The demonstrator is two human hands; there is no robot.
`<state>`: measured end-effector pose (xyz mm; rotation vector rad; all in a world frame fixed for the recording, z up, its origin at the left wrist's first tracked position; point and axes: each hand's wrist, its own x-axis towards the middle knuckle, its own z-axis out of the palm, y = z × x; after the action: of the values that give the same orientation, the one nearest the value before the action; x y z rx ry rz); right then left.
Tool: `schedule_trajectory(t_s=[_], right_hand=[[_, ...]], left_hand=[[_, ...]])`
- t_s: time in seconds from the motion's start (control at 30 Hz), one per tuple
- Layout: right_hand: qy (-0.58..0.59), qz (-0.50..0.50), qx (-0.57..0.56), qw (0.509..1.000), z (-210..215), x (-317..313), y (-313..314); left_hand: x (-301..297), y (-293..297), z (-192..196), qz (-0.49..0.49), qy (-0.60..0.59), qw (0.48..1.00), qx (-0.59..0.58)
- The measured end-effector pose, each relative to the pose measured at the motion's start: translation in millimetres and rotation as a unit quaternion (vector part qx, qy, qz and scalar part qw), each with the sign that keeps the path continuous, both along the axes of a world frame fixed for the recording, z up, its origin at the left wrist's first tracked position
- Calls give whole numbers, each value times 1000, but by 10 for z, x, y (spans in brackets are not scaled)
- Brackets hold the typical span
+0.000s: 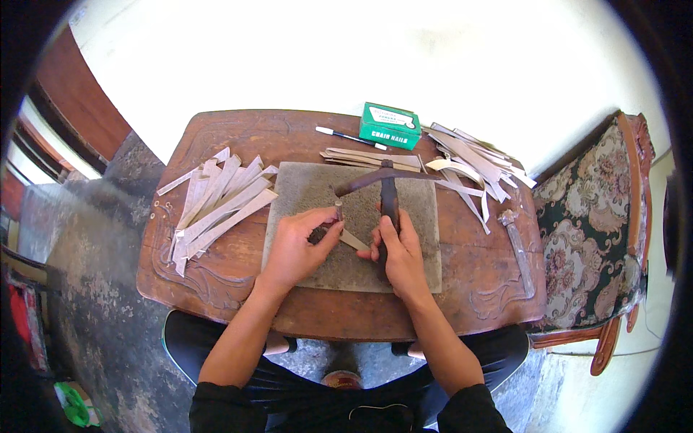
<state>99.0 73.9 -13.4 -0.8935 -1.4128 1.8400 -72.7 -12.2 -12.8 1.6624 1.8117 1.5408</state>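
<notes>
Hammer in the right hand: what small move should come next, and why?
Probably a short downward tap: the right hand grips the hammer, one end of its head apparently just above the small metal tool pinched in the left hand, near a pale strip.

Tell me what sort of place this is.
Probably a room in a home, doubling as a small workspace: a carved wooden table, a floral-upholstered seat beside it, and a hammer held in the right hand.

Glared almost white across the plain pale wall (289, 65), looked dimmer over the carved brown wooden counter (346, 317), curved and blackened toward the rounded edges.
</notes>
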Motion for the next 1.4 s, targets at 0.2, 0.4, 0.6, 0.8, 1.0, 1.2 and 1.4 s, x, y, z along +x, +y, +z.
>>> schedule_trajectory(t_s=[0.2,0.4,0.6,0.8,1.0,1.2,1.4], right_hand=[[14,-19,-31,999,133,46,6],[-98,0,88,991,550,298,-13],[-239,4,324,915,1015,461,-127],[-254,45,395,881,1200,460,-213],[-253,44,414,874,1171,477,-212],[-246,44,412,876,1169,470,-213],[-244,44,406,880,1162,479,-196]], left_hand=[[17,23,-46,1,46,998,31],[4,-9,-38,-4,50,998,23],[23,-6,-18,-12,46,998,33],[18,-12,18,-15,49,998,21],[28,2,5,-16,47,998,23],[29,-10,18,-17,40,999,14],[28,-2,24,-19,42,999,14]])
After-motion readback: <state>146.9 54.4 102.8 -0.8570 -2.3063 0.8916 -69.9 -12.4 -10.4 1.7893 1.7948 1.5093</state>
